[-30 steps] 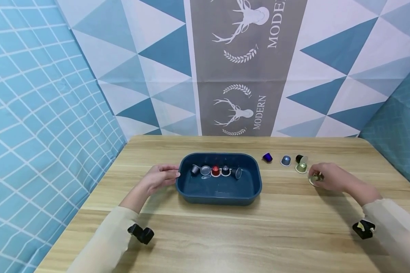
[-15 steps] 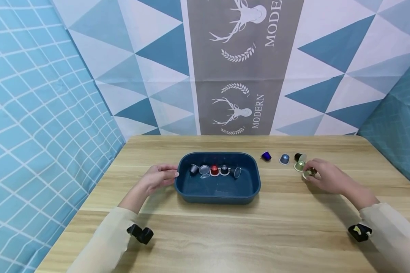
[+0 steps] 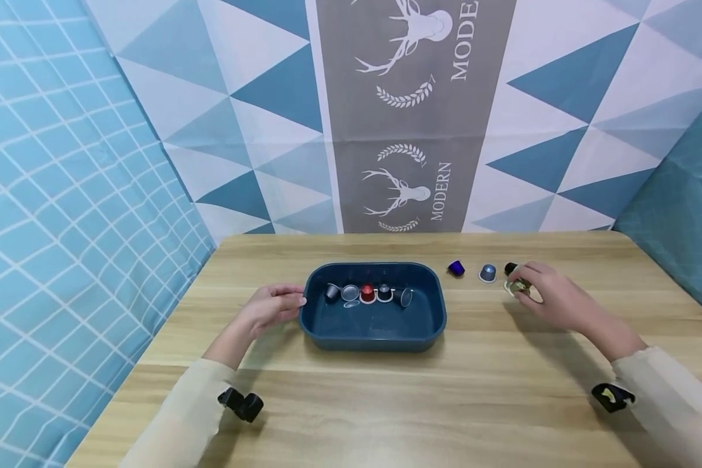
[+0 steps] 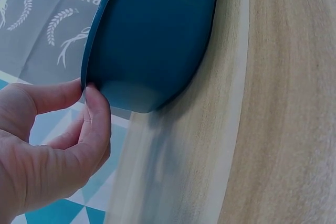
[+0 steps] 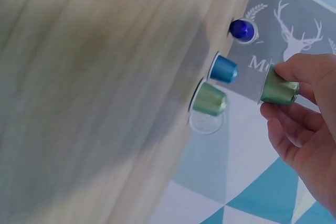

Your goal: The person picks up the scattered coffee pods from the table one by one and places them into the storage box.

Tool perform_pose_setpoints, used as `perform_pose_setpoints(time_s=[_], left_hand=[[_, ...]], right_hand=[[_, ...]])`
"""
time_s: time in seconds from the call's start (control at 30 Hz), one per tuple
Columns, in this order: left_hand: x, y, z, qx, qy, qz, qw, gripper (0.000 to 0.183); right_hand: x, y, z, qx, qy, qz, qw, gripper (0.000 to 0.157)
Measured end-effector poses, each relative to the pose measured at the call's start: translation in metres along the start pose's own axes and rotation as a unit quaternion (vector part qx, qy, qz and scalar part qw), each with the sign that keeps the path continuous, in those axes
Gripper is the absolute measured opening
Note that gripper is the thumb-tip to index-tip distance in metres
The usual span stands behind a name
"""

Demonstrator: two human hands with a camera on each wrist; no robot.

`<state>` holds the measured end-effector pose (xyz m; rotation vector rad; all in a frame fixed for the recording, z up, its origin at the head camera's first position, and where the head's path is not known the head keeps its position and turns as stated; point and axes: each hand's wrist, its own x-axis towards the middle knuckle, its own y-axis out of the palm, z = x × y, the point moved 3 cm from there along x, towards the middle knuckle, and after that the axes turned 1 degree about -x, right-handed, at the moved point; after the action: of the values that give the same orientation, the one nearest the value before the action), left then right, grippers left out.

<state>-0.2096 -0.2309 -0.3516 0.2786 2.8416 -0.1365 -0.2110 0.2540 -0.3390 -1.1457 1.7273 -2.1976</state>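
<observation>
Toward the back right corner of the worktop (image 3: 351, 409), the right hand (image 5: 312, 119) pinches a green capsule (image 5: 278, 88); only the right wrist view shows it lifted. From the left wrist we see the left hand (image 4: 58, 145) pinching the blue tub (image 4: 90, 48).

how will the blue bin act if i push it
The bin is low and wide, so it would likely slide rather than tip. It looks unbent where the left hand pinches it, so probably fairly stiff. A tipped dark capsule inside might roll.
</observation>
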Motion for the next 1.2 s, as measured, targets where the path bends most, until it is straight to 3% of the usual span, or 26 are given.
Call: perform_pose_setpoints(time_s=[0.37,0.73,1.2], left_hand=[[0.003,0.0,0.0,0.007,-0.018,-0.016,0.9997,0.047],[0.006,-0.001,0.001,0.009,-0.018,-0.011,0.9997,0.048],[0.006,0.0,0.0,0.023,-0.03,-0.03,0.9988,0.047]], right_hand=[[0.012,-0.005,0.011,-0.014,-0.03,-0.012,0.999,0.028],[0.021,-0.001,0.022,-0.001,-0.032,0.013,0.999,0.024],[0.039,-0.002,0.039,0.024,-0.035,0.046,0.998,0.022]])
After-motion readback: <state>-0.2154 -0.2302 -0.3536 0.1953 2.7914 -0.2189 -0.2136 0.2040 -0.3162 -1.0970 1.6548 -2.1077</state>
